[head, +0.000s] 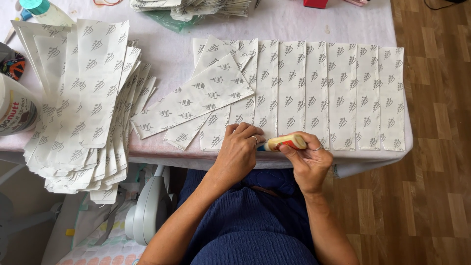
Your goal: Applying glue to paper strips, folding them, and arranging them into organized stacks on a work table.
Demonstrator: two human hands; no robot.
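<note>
Head view: glue stick (286, 143) lies crosswise, tip pointing left.

Yellow glue stick (286, 142), horizontal over leaf-printed strip (265, 93)

A desk (162, 54) covered by a plain white cloth is seen from above, beside a wooden plank floor (436, 196). A row of overlapping white paper sheets printed with grey leaf shapes (338, 93) is laid along its near edge, with a few loose sheets (196, 98) set askew on the row's left end. A fanned heap of the same printed paper (88, 108) is spread over the left edge. A further stack (196, 7) is placed at the far edge, and a white plastic tub (14, 108) is stood at the far left.
</note>
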